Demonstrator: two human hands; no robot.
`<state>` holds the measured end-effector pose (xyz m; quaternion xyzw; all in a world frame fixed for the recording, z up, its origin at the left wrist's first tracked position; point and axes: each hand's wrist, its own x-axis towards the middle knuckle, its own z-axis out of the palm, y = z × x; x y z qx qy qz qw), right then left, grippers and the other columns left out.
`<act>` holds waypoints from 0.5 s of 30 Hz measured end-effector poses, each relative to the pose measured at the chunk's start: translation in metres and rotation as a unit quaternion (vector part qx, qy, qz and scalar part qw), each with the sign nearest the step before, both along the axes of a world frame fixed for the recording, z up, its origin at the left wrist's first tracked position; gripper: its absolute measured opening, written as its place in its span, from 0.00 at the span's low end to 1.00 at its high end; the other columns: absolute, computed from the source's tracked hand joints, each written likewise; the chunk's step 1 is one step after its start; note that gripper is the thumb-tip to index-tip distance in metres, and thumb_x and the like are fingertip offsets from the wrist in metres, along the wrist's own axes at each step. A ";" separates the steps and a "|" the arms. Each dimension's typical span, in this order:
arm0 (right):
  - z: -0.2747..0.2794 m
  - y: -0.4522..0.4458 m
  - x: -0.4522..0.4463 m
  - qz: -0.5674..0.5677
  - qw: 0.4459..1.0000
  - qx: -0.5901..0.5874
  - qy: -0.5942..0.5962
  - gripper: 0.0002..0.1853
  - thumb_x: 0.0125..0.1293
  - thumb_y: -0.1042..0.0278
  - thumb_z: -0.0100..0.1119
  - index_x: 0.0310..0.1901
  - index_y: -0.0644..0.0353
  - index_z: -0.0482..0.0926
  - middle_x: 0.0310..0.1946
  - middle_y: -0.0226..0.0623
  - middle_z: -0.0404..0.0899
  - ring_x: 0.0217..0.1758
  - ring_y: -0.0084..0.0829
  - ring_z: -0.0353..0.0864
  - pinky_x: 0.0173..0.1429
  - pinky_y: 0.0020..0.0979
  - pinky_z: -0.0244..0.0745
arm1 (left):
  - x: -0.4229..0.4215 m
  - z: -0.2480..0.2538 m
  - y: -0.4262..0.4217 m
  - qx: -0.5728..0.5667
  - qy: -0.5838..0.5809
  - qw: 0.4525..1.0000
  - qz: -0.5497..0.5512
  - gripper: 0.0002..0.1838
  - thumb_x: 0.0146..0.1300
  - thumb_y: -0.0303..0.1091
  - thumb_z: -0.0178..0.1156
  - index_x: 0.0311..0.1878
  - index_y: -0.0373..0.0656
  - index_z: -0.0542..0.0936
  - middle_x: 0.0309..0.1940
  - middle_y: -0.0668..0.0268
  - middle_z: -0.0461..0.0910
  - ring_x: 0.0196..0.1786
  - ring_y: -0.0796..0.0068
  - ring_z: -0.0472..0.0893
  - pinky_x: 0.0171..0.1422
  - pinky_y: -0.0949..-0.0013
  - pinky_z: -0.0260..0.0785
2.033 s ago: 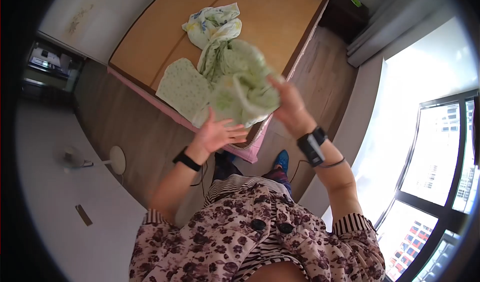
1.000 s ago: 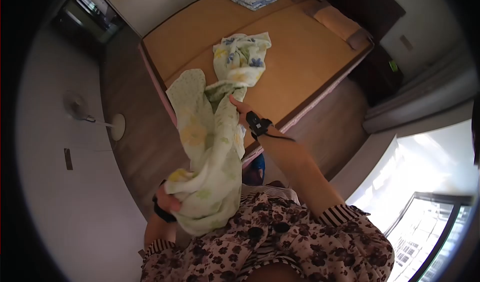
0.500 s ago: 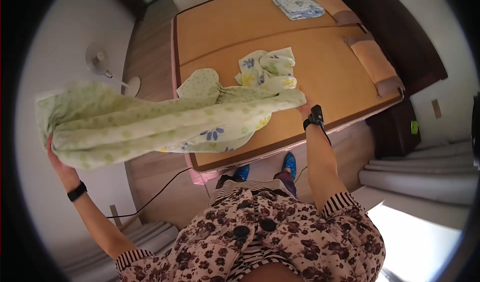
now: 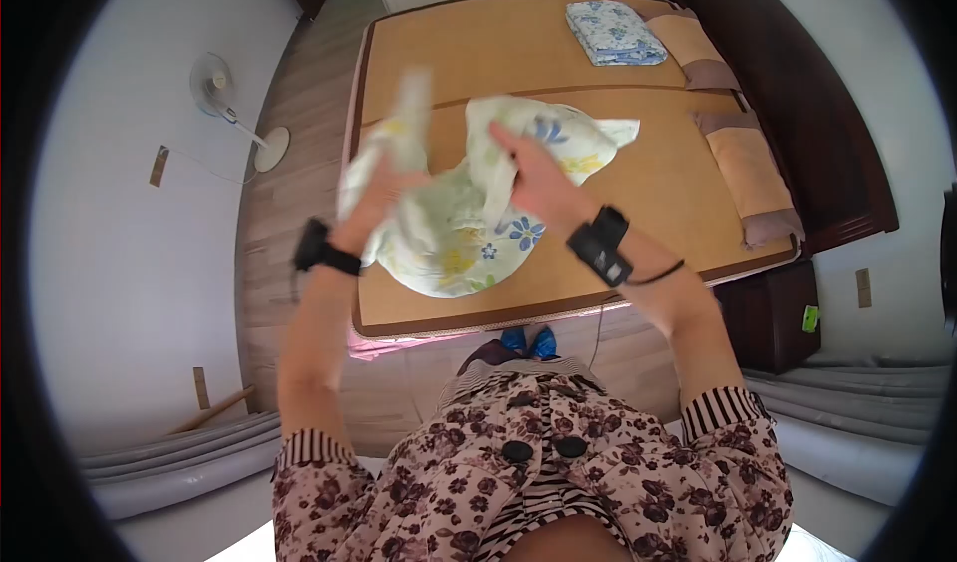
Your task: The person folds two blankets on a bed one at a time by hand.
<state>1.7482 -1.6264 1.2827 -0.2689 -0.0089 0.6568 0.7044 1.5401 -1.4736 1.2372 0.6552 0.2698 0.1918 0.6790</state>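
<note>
Head view: the right hand [image 4: 546,181] pinched flowered cloth [image 4: 518,233] over the bed [image 4: 658,188]. Blur hid whether the left hand [image 4: 384,195] gripped it.

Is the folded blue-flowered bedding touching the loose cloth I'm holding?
No, the folded bedding lies beside a pillow, with bare tan mat between it and the loose cloth.

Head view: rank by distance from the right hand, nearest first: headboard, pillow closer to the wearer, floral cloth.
From the right hand:
1. Floral cloth: in its grip, extending left.
2. Closer pillow: off to the right.
3. Headboard: farther right, behind the pillow.
</note>
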 end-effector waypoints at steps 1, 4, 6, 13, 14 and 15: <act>-0.011 -0.002 -0.022 0.001 1.000 -0.005 0.016 0.11 0.64 0.66 0.52 0.44 0.61 0.73 0.38 0.35 0.77 0.41 0.29 0.77 0.44 0.32 0.75 | 0.024 -0.003 -0.022 0.043 0.046 0.997 -0.041 0.38 0.43 0.36 0.68 0.58 0.34 0.62 0.51 0.60 0.68 0.54 0.72 0.68 0.58 0.70 0.60; -0.034 -0.002 -0.030 -0.008 0.997 -0.029 0.077 0.15 0.65 0.66 0.50 0.50 0.64 0.70 0.45 0.39 0.75 0.49 0.33 0.75 0.53 0.35 0.72 | 0.060 -0.017 -0.071 0.011 -0.032 0.996 -0.083 0.36 0.39 0.32 0.69 0.55 0.35 0.68 0.48 0.60 0.74 0.51 0.72 0.72 0.55 0.70 0.64; -0.070 -0.008 -0.023 -0.033 0.990 -0.061 0.120 0.16 0.66 0.66 0.49 0.51 0.66 0.69 0.48 0.42 0.74 0.51 0.38 0.74 0.58 0.39 0.69 | 0.048 -0.033 -0.088 -0.018 0.035 0.995 -0.092 0.28 0.42 0.31 0.67 0.50 0.35 0.73 0.41 0.62 0.77 0.44 0.74 0.74 0.50 0.71 0.67; -0.115 -0.036 -0.002 0.091 0.981 -0.077 0.151 0.17 0.63 0.66 0.51 0.50 0.68 0.70 0.45 0.44 0.75 0.47 0.37 0.77 0.51 0.39 0.74 | 0.043 -0.036 -0.130 -0.020 0.011 0.983 -0.184 0.17 0.49 0.29 0.61 0.45 0.35 0.76 0.37 0.66 0.79 0.40 0.80 0.75 0.46 0.73 0.68; -0.128 -0.041 0.007 0.083 0.987 -0.105 0.084 0.17 0.63 0.66 0.52 0.50 0.67 0.70 0.45 0.44 0.75 0.47 0.37 0.77 0.51 0.39 0.75 | 0.040 -0.026 -0.133 -0.023 0.049 0.968 -0.245 0.19 0.50 0.29 0.61 0.46 0.35 0.75 0.37 0.65 0.79 0.39 0.80 0.75 0.45 0.74 0.69; -0.145 -0.043 0.018 0.071 0.989 -0.130 0.016 0.17 0.62 0.66 0.52 0.50 0.67 0.70 0.45 0.45 0.75 0.47 0.37 0.77 0.50 0.39 0.75 | 0.038 -0.012 -0.135 -0.021 0.052 0.961 -0.270 0.19 0.49 0.29 0.61 0.46 0.34 0.75 0.36 0.65 0.79 0.39 0.80 0.75 0.45 0.74 0.68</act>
